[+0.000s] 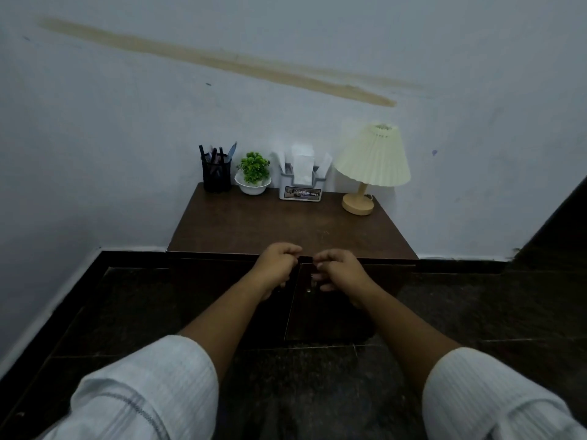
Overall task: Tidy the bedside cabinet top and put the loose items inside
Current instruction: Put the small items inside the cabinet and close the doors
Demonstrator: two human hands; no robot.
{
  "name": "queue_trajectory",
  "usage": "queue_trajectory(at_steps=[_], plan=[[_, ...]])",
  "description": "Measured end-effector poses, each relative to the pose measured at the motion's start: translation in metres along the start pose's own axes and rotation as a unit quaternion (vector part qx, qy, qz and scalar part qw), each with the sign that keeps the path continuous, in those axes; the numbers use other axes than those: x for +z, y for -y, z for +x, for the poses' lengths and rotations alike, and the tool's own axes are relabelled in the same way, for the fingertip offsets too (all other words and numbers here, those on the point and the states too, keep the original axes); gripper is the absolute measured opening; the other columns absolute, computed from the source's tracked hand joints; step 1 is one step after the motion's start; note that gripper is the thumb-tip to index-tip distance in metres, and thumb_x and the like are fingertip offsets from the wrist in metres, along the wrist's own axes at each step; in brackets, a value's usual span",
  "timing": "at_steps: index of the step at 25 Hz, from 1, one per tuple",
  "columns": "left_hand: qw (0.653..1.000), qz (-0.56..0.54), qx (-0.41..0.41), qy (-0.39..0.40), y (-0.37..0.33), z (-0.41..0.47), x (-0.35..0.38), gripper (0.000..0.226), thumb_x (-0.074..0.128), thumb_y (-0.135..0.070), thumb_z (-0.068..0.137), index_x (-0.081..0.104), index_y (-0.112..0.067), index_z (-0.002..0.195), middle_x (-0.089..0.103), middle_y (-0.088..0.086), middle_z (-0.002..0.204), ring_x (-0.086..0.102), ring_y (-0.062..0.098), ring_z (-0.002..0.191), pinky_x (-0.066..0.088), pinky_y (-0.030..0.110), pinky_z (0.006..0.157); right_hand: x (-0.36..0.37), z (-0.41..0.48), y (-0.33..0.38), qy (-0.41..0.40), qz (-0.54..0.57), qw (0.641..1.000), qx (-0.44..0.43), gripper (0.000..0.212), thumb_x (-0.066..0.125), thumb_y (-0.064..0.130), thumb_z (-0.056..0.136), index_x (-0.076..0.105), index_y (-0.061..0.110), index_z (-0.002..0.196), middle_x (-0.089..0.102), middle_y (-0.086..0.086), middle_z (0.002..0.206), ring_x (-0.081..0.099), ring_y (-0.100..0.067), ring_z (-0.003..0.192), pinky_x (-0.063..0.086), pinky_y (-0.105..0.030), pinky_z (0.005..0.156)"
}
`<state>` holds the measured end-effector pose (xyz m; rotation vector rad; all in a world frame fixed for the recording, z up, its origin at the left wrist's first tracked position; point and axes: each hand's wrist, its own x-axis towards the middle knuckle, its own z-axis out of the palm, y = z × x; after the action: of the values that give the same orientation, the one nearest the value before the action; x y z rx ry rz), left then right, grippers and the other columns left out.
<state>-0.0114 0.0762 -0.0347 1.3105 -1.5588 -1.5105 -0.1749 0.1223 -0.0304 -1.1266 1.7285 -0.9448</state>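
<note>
At seam of cabinet doors (pixel 330 312) | left hand (pixel 278 265), right hand (pixel 342 272) close together, both curled | grip unclear

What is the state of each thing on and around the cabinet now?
Lamp: upright, unlit.
Tissue box: upright, tissue sticking out.
Plant: upright in its bowl.
Pen holder: upright, holding pens.
Doors: right one seemingly slightly ajar.
Left hand: fingers curled at the doors.
Right hand: the same.

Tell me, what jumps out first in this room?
The long brown streak slanting across the wall, up high. Then the cream pleated lamp at the back right of the cabinet top, and the left hand and right hand, fingers curled, close together at the cabinet doors.
</note>
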Motion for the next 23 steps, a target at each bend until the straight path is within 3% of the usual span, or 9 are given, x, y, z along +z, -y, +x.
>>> queue_trajectory(at_steps=[3, 5, 7, 10, 15, 18, 23], plan=[[0.996, -0.005, 0.059, -0.073, -0.012, 0.035, -0.018, 0.037, 0.053, -0.004, 0.094, 0.07, -0.019, 0.122, 0.071, -0.004, 0.121, 0.064, 0.009, 0.108, 0.052, 0.033, 0.094, -0.006, 0.035, 0.032, -0.053, -0.005, 0.996, -0.075, 0.017, 0.055, 0.007, 0.096, 0.066, 0.012, 0.108, 0.071, -0.012, 0.106, 0.071, -0.023, 0.085, 0.056, -0.036, 0.066], [0.992, 0.008, 0.08, -0.102, -0.022, 0.066, -0.03, 0.032, 0.056, -0.005, 0.094, 0.07, -0.02, 0.119, 0.072, -0.004, 0.12, 0.065, 0.011, 0.11, 0.051, 0.034, 0.097, -0.011, 0.07, 0.047, -0.086, -0.006, 0.99, -0.114, 0.013, 0.059, 0.009, 0.093, 0.066, 0.016, 0.102, 0.071, -0.014, 0.104, 0.068, -0.021, 0.081, 0.055, -0.038, 0.066], [0.988, 0.027, 0.09, -0.118, -0.026, 0.101, -0.039, 0.031, 0.06, -0.008, 0.093, 0.071, -0.022, 0.118, 0.072, -0.003, 0.12, 0.065, 0.012, 0.112, 0.05, 0.033, 0.1, -0.016, 0.109, 0.053, -0.109, -0.027, 0.985, -0.13, 0.017, 0.063, 0.013, 0.091, 0.066, 0.018, 0.107, 0.071, -0.01, 0.104, 0.066, -0.02, 0.087, 0.055, -0.039, 0.075], [0.983, 0.079, 0.095, -0.139, -0.024, 0.145, -0.043, 0.036, 0.065, -0.016, 0.092, 0.066, -0.023, 0.127, 0.067, -0.004, 0.127, 0.062, 0.014, 0.116, 0.048, 0.037, 0.107, -0.022, 0.162, 0.049, -0.133, -0.054, 0.982, -0.122, 0.036, 0.067, 0.019, 0.091, 0.06, 0.015, 0.126, 0.066, -0.005, 0.121, 0.062, -0.02, 0.11, 0.052, -0.036, 0.095], [0.966, 0.173, 0.101, -0.165, -0.015, 0.197, -0.044, 0.068, 0.069, -0.029, 0.092, 0.041, -0.02, 0.152, 0.046, 0.003, 0.154, 0.048, 0.023, 0.136, 0.041, 0.041, 0.113, -0.022, 0.222, 0.031, -0.151, -0.137, 0.973, -0.103, 0.071, 0.07, 0.029, 0.089, 0.039, 0.012, 0.15, 0.049, -0.01, 0.148, 0.048, -0.028, 0.136, 0.043, -0.043, 0.111], [0.963, 0.196, 0.095, -0.156, -0.006, 0.218, -0.047, 0.078, 0.07, -0.035, 0.09, 0.031, -0.019, 0.157, 0.04, 0.004, 0.159, 0.042, 0.023, 0.143, 0.038, 0.044, 0.116, -0.019, 0.242, 0.025, -0.177, -0.172, 0.963, -0.108, 0.075, 0.069, 0.034, 0.088, 0.035, 0.014, 0.152, 0.047, -0.009, 0.152, 0.045, -0.029, 0.138, 0.043, -0.043, 0.111], [0.949, 0.242, 0.13, -0.157, 0.0, 0.237, -0.045, 0.076, 0.066, -0.044, 0.087, 0.038, -0.023, 0.154, 0.046, -0.001, 0.155, 0.044, 0.019, 0.141, 0.041, 0.045, 0.113, -0.015, 0.254, 0.024, -0.202, -0.201, 0.947, -0.147, 0.061, 0.066, 0.033, 0.089, 0.044, 0.02, 0.144, 0.061, -0.005, 0.135, 0.054, -0.028, 0.126, 0.049, -0.04, 0.1]])
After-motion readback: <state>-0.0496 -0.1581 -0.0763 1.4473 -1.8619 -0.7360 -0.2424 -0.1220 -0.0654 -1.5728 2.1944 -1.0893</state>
